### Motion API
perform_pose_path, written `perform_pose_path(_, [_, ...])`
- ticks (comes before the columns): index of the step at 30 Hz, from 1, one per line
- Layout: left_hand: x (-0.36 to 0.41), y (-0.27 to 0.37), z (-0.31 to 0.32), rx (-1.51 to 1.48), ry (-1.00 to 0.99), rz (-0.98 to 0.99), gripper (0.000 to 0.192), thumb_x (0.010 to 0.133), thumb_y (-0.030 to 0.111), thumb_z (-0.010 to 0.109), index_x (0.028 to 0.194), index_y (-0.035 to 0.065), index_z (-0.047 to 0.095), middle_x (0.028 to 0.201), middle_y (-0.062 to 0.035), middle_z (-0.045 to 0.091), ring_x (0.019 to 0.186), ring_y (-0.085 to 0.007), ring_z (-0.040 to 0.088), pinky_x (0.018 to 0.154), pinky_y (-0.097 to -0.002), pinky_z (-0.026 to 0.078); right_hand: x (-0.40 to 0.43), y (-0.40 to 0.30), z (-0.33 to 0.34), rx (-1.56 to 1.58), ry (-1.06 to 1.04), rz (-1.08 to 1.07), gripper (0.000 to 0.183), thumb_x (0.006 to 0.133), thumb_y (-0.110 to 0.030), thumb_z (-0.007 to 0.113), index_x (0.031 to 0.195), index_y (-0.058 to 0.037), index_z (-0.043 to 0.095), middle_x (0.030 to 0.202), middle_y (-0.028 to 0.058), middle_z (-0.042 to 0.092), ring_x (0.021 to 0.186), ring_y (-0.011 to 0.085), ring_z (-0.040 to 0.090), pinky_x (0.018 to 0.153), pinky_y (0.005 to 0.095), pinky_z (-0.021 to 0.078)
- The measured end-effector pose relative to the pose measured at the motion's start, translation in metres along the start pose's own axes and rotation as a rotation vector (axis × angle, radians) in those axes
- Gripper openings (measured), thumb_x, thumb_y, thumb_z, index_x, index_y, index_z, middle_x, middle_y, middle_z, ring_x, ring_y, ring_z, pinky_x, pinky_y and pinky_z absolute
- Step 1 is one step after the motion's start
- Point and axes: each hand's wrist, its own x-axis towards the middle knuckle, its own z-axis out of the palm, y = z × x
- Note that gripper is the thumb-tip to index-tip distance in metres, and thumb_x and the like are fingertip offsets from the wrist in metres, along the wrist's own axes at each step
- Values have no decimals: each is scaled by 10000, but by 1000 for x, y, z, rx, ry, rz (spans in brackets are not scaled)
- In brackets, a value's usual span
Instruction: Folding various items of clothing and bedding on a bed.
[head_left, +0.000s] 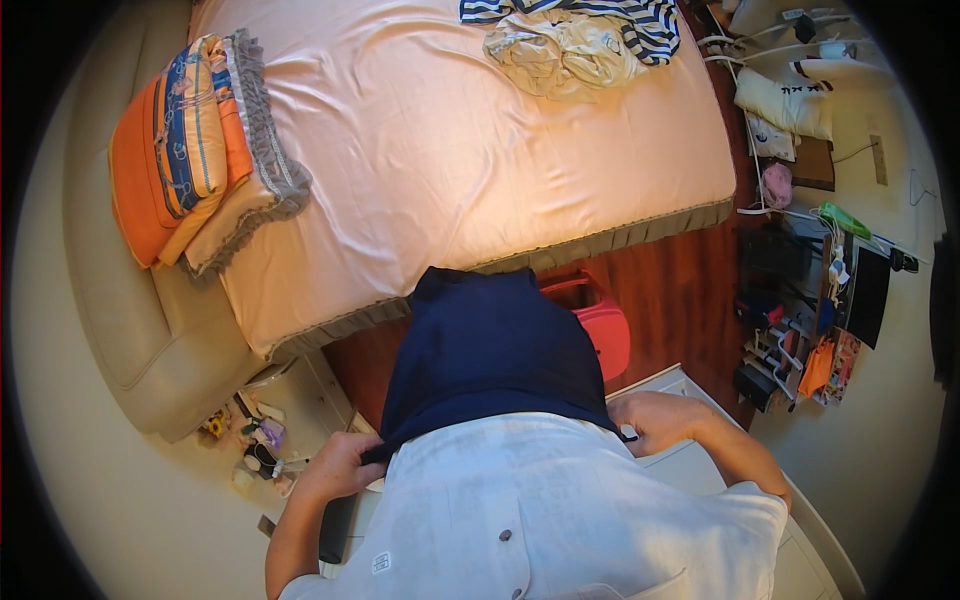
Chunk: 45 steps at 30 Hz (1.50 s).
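Observation:
A dark navy cloth garment (491, 345) is stretched across the front of my body, over the lower part of the light button shirt (480, 495) I wear. My left hand (341, 465) pinches its near left corner. At the opposite corner my right hand (649, 421) grips the cloth between thumb and fingers. The garment's far end reaches the edge of a bed with a pink satin sheet (420, 150). Whether the garment is a skirt, an apron or something else I cannot tell.
Folded orange bedding (146, 172) lies at the bed's left. A beige garment (562, 56) and a striped one (652, 30) lie on its far part. A red plastic stool (606, 337) stands on the wooden floor (664, 292). Shelving with a monitor (870, 296) is at right.

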Motion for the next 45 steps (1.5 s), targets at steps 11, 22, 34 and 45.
perform_pose_path(11, [-5, -14, -3, 230, 174, 154, 237, 767, 88, 750, 986, 20, 694, 885, -205, 679, 850, -396, 660, 741, -420, 527, -15, -29, -20, -178, 247, 238, 239, 785, -46, 648, 1017, 8, 635, 936, 250, 674, 908, 437, 643, 810, 511, 503])
perform_pose_path(22, [-28, 23, -75, 721, 1001, 315, 266, 699, -73, 668, 939, 28, 614, 876, -169, 626, 827, -386, 623, 736, -458, 505, -50, -60, -73, -879, 1173, 28, 312, 753, 72, 600, 1051, -15, 632, 919, 175, 664, 821, 381, 665, 722, 440, 551])
perform_pose_path(34, [-30, 53, -138, 334, 1450, 666, 210, 786, -73, 667, 979, 6, 684, 847, -115, 664, 767, -216, 652, 711, -298, 500, -51, -64, -116, -732, 1738, -305, 351, 849, 141, 533, 1164, 14, 618, 1017, 164, 674, 929, 272, 676, 834, 326, 525])
perform_pose_path(45, [-24, 63, -180, 5, 1661, 762, 166, 846, -99, 625, 981, -16, 675, 966, -56, 676, 857, -134, 635, 747, -243, 514, -49, -71, -147, 106, 1426, -1199, 50, 990, -22, 522, 1025, -45, 548, 1100, 118, 601, 862, 137, 532, 785, 241, 418])
